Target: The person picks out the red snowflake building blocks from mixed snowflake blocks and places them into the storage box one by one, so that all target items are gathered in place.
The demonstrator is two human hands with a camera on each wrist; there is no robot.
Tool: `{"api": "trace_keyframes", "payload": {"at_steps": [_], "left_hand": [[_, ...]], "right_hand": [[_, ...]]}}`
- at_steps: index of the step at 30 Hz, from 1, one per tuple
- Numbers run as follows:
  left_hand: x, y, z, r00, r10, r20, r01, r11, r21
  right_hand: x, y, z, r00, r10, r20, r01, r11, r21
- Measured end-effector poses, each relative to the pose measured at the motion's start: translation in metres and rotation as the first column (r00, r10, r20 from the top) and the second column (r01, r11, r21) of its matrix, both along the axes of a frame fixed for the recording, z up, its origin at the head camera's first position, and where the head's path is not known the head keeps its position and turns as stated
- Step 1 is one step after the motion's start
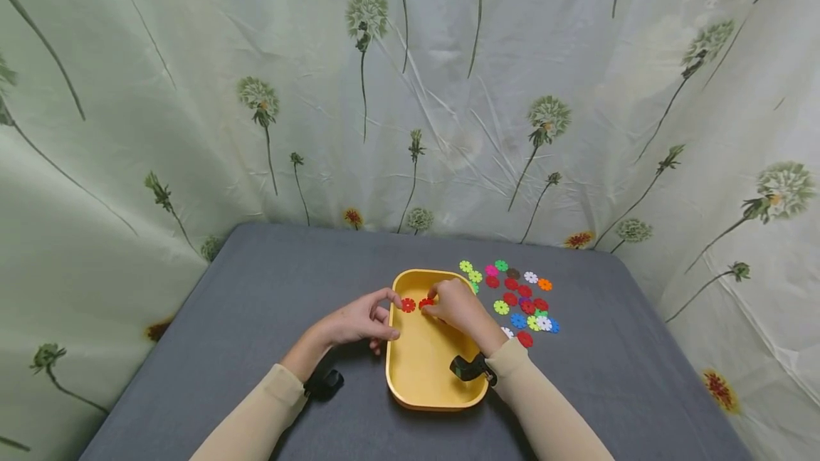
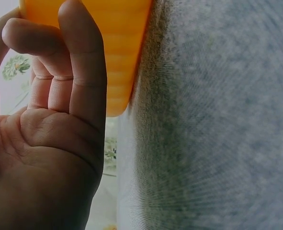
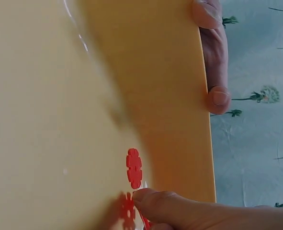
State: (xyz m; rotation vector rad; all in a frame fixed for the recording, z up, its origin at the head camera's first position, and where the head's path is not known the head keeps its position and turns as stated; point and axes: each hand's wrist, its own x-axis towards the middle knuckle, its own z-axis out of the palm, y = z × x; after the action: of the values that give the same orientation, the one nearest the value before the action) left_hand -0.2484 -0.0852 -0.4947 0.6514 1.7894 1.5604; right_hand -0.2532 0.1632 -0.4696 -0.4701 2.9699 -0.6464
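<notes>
My left hand (image 1: 361, 319) rests at the left rim of a yellow tray (image 1: 438, 404), its thumb and index fingertip at the edge. In the left wrist view the fingers (image 2: 86, 72) of that hand stand loosely bent before the tray's outer wall. Inside the tray, toward its far end, my right hand (image 1: 458, 308) pinches a red notched disc (image 3: 144, 223) between thumb and fingers. Another red notched disc (image 1: 408, 305) is just left of it, near the left index fingertip. The right fingers partly cover the held disc.
To the right of the tray, several loose notched discs in many colours lie spread on the grey tabletop (image 1: 288, 269), among them an orange disc (image 1: 544, 284) and a blue disc (image 1: 518, 320). A flower-printed curtain (image 1: 448, 91) hangs behind the table.
</notes>
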Motion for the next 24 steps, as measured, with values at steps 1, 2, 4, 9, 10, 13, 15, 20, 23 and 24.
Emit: {"api": "trace_keyframes", "payload": {"at_steps": [1, 2, 4, 9, 10, 13, 15, 20, 23, 24], "left_hand": [[0.0, 0.0, 0.0, 1.0, 0.0, 0.001, 0.0, 1.0, 0.0], [0.0, 0.0, 0.0, 1.0, -0.001, 0.0, 0.001, 1.0, -0.001], [0.0, 0.0, 0.0, 1.0, -0.002, 0.001, 0.002, 1.0, -0.001], [0.0, 0.0, 0.0, 1.0, -0.002, -0.001, 0.002, 1.0, -0.004], [0.0, -0.001, 0.0, 1.0, -0.002, -0.001, 0.002, 1.0, -0.005], [-0.001, -0.001, 0.0, 1.0, 0.002, -0.003, -0.002, 1.0, -0.011], [-0.001, -0.001, 0.0, 1.0, 0.006, -0.007, -0.006, 1.0, -0.016], [-0.002, -0.001, -0.001, 1.0, 0.002, -0.011, -0.002, 1.0, -0.018], [-0.002, -0.001, -0.001, 1.0, 0.001, -0.007, -0.002, 1.0, -0.021], [-0.002, 0.0, -0.002, 1.0, 0.005, -0.005, -0.005, 1.0, -0.022]], "right_hand": [[0.0, 0.0, 0.0, 1.0, 0.001, 0.003, -0.001, 1.0, -0.002], [0.0, 0.0, 0.001, 1.0, 0.002, 0.006, -0.002, 1.0, -0.006], [0.001, 0.0, 0.002, 1.0, 0.001, 0.011, -0.001, 1.0, -0.018], [0.0, 0.001, 0.002, 0.999, 0.001, 0.042, 0.002, 0.998, -0.067], [0.0, 0.001, 0.002, 0.999, -0.002, 0.049, 0.006, 0.997, -0.08], [-0.002, 0.002, 0.002, 0.997, -0.018, 0.075, 0.029, 0.989, -0.147], [-0.003, 0.003, 0.004, 0.995, -0.032, 0.09, 0.051, 0.976, -0.212], [0.0, 0.01, 0.009, 0.979, -0.056, 0.197, 0.139, 0.888, -0.439], [0.004, 0.02, 0.016, 0.966, -0.008, 0.26, 0.167, 0.784, -0.598], [0.005, 0.024, 0.019, 0.963, 0.014, 0.268, 0.17, 0.743, -0.647]]}}
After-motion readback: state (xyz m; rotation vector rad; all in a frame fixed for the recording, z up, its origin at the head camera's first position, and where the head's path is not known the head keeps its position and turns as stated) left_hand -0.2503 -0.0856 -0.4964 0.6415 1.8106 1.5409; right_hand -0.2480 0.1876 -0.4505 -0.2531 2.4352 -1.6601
